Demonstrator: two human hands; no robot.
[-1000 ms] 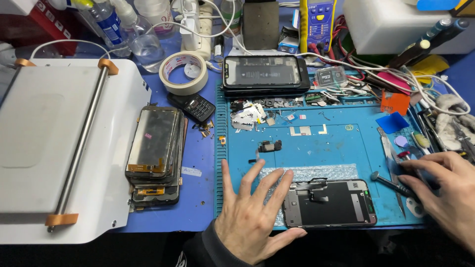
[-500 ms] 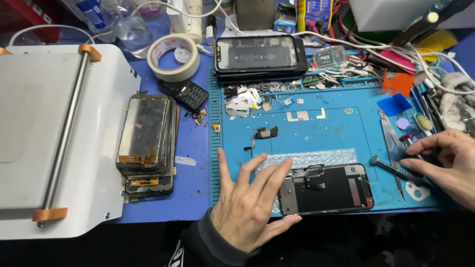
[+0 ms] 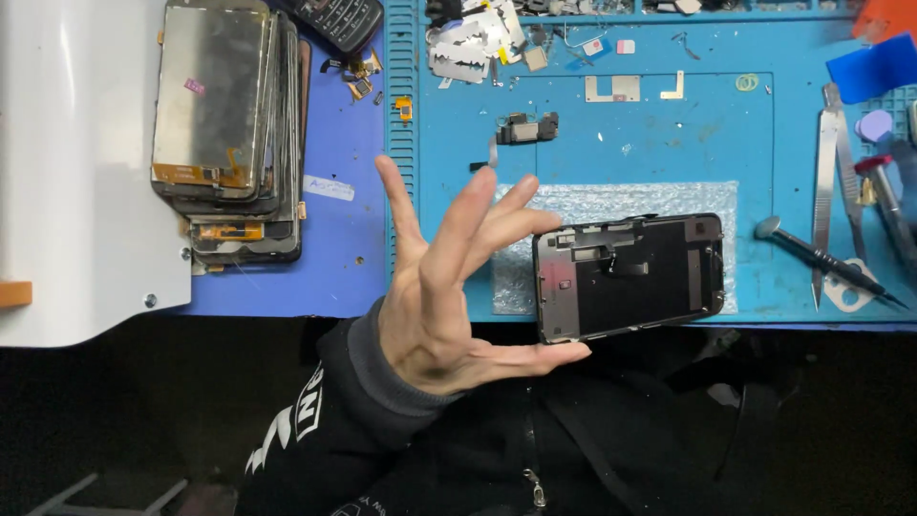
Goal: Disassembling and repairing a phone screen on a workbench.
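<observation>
- A white machine (image 3: 86,191) filled the far left of the surface.
- Just beside it lay a stack of screens (image 3: 224,124), backs up, on the purple mat (image 3: 339,239).
- A dark keypad phone (image 3: 336,17) sat above the stack, at the top edge.
- The left hand (image 3: 449,287) was raised over the near edge of the surface, palm open, fingers (image 3: 458,225) spread wide and pointing up and right, thumb stretched to the right; it gripped nothing.
- The dark sleeve (image 3: 373,382) came up from below, the wrist bent back.
- The fingertips were just beside the left end of the screen panel (image 3: 626,277); whether the thumb tip touched its near left corner could not be told.
- The panel lay back up on a silvery sheet (image 3: 650,201) on the blue mat (image 3: 573,143), slightly tilted, overhanging the near edge.
- Small parts (image 3: 525,129) lay further up the mat.
- A screwdriver (image 3: 821,258) and tweezers (image 3: 826,182) lay at the right.
- The right hand was out of view.
</observation>
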